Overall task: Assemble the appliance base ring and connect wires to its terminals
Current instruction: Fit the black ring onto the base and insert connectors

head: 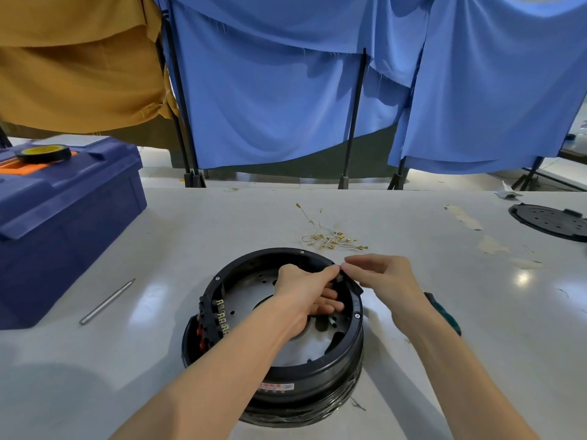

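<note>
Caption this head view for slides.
Left hand and right hand meet at the rim of the base ring; loose wires lie beyond.

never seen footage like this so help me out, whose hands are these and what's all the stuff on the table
One picture, from a camera on a person's head, looking down at their own bare hands; no robot. A black appliance base ring sits on the white table. The left hand reaches inside it, the right hand from outside; both pinch a small black part on its far rim. Beyond lie loose wires with brass terminals; left, a metal rod and a blue toolbox.
</note>
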### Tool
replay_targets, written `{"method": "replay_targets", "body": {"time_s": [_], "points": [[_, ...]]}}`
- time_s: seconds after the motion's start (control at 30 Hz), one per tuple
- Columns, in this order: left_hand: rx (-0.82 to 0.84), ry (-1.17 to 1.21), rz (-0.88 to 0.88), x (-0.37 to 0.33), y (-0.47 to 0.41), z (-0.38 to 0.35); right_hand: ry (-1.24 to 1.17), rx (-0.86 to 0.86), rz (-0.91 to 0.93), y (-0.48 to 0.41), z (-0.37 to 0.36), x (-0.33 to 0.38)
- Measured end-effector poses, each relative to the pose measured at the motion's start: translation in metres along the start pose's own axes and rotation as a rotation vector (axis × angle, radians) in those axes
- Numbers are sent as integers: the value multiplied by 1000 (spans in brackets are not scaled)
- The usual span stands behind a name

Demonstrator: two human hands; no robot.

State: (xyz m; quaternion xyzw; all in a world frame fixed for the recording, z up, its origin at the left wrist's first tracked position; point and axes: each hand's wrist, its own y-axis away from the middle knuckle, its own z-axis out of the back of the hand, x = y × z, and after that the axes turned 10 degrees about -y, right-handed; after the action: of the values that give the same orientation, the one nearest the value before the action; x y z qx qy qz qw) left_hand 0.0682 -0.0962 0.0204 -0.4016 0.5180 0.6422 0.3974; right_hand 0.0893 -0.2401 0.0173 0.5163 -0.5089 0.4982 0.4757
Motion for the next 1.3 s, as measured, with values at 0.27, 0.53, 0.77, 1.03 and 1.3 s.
{"method": "replay_targets", "body": {"time_s": [0.27, 0.53, 0.77, 1.03, 1.3], "points": [[-72, -91, -55, 4, -2, 1, -222, 110, -157, -3, -4, -13], [-62, -91, -27, 7, -9, -1, -390, 164, -251, -9, -2, -27], [-57, -81, 26, 3, -13, -2, -467, 102, -261, -13, -7, -27], [-56, -53, 102, -4, -4, 3, -497, 33, -283, -4, -15, -22], [-595, -729, -305, -17, 16, 62, -382, 67, -245, 2, -15, -17]]}}
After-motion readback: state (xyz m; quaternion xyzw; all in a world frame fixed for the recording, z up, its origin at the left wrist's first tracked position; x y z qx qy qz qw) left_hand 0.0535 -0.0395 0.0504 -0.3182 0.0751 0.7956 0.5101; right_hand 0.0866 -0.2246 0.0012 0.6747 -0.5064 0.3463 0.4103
